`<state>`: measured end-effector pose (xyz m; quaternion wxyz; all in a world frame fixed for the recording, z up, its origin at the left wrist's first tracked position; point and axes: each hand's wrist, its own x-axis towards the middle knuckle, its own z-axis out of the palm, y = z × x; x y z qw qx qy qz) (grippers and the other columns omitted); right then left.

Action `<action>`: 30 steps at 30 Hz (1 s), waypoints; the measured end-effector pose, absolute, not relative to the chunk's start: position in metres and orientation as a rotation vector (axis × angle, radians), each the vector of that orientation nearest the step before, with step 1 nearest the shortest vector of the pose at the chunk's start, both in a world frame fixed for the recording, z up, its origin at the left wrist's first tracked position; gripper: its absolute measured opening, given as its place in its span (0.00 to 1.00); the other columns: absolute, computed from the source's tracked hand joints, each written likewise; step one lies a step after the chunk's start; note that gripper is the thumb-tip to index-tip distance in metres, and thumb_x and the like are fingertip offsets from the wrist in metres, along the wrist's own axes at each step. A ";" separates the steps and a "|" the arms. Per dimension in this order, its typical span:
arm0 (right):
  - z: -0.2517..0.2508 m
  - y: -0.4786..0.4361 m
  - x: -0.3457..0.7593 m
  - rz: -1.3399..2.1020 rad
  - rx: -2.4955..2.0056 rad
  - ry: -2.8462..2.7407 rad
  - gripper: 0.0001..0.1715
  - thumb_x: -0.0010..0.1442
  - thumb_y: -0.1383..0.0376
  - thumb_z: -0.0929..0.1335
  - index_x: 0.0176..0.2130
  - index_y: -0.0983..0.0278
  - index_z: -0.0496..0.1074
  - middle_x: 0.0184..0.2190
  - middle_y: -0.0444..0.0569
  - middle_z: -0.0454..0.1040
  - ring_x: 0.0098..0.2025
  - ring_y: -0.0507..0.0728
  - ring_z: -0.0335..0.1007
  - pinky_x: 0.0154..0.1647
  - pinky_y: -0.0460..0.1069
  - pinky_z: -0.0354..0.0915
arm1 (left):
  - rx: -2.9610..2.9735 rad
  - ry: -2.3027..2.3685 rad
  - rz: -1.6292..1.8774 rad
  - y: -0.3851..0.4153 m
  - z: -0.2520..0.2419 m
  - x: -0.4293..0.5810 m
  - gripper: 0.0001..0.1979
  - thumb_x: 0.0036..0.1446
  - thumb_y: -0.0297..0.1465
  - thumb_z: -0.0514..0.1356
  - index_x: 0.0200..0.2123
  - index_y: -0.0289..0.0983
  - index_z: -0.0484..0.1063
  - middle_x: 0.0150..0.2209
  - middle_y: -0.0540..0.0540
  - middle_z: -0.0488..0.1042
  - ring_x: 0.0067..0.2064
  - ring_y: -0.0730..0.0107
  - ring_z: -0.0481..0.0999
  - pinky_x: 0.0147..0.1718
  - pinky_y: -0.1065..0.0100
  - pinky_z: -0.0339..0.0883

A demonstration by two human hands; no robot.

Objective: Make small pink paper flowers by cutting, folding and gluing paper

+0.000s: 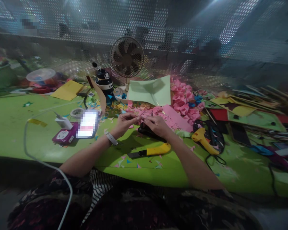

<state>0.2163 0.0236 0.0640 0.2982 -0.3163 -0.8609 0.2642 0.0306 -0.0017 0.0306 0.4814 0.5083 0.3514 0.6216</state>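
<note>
My left hand (pixel 124 124) and my right hand (pixel 157 125) meet over the table, fingertips pinched together. Between them is what looks like a small piece of pink paper, mostly hidden by the fingers. Under my right hand lies a long black tool (pixel 147 130), perhaps a stapler, partly covered by the hand. Just beyond the fingers spread pink paper scraps (pixel 156 112) and a larger pink sheet (pixel 176 118). Nearer to me, a yellow-handled utility knife (pixel 156 149) rests with its blade toward the left.
Left of my hands are a lit phone (pixel 87 124), a purple power strip (pixel 64 136) and a white cable (pixel 26 143). A fan (pixel 127 57), a dark bottle (pixel 104 82) and a pale green sheet (pixel 150 91) stand behind. To the right lies a yellow glue gun (pixel 206 142).
</note>
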 end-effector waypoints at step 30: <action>0.050 0.024 0.208 0.797 -0.797 -2.110 0.14 0.63 0.59 0.66 0.43 0.64 0.77 0.39 0.51 0.81 0.40 0.58 0.77 0.43 0.51 0.69 | 1.173 0.911 1.617 0.000 0.025 0.031 0.14 0.46 0.41 0.73 0.29 0.36 0.80 0.27 0.48 0.77 0.28 0.75 0.73 0.28 0.72 0.68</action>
